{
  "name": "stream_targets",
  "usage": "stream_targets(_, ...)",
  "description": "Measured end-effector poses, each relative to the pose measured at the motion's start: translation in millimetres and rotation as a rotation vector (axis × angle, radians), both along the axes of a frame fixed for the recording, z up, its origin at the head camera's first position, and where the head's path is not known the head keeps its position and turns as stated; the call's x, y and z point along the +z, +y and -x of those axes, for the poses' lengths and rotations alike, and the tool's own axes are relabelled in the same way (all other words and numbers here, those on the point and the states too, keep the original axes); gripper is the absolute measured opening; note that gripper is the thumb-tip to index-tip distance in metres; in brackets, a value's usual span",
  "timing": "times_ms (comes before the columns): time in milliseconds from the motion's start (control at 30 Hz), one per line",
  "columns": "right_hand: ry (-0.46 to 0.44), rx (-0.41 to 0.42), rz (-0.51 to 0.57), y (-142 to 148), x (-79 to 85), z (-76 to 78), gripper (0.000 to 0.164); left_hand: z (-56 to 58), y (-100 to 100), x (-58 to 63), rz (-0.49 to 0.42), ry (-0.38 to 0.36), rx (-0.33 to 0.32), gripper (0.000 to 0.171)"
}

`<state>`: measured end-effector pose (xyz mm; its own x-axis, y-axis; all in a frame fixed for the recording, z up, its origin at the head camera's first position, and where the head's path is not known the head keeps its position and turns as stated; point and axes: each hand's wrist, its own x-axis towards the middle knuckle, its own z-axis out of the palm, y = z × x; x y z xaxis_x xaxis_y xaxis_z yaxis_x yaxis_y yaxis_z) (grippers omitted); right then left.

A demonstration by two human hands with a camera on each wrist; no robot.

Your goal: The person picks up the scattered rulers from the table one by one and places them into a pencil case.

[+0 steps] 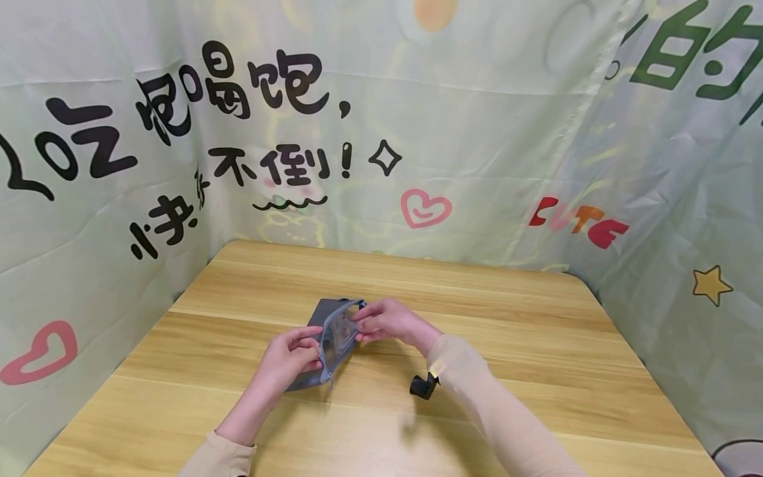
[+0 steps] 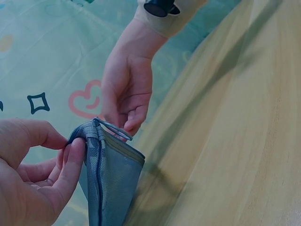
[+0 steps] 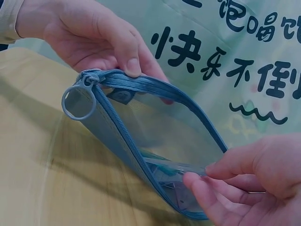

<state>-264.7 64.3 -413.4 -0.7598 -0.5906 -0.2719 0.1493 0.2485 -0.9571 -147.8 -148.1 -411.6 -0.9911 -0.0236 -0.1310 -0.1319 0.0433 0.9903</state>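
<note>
A blue-grey zip pouch (image 1: pixel 338 334) stands on the table with its mouth unzipped and spread wide. My left hand (image 1: pixel 292 354) pinches the pouch's zipped rim between thumb and fingers, clearly seen in the left wrist view. A round ring pull (image 3: pixel 79 102) hangs from the zip at the end near this hand. Inside the pouch lies a clear plastic packet (image 3: pixel 175 167) with teal and pinkish bits showing through. My right hand (image 1: pixel 387 321) reaches into the mouth from the other side, and its thumb and forefinger pinch the packet's edge. The packet's contents are partly hidden.
The wooden table (image 1: pixel 536 344) stretches around the pouch, bounded by printed fabric curtains (image 1: pixel 477 132) at the back and both sides. A black camera (image 1: pixel 423 386) is strapped at the right wrist, above the tabletop.
</note>
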Motion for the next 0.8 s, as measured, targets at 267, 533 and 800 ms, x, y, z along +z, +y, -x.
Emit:
stream_targets(267,-0.012,-0.010,-0.009,-9.5,-0.9,-2.8,0.037,0.2,-0.4,-0.1,0.000,0.004,0.003,0.045)
stream_targets(533,0.003,-0.001,-0.011,-14.9,-0.4,-5.6,0.037,0.2,-0.6,1.1,0.001,0.008,0.012,0.046)
stream_targets(800,0.019,-0.011,-0.034,-19.4,1.2,-7.6,0.036,-1.0,-0.7,3.0,0.004,0.007,0.014,0.047)
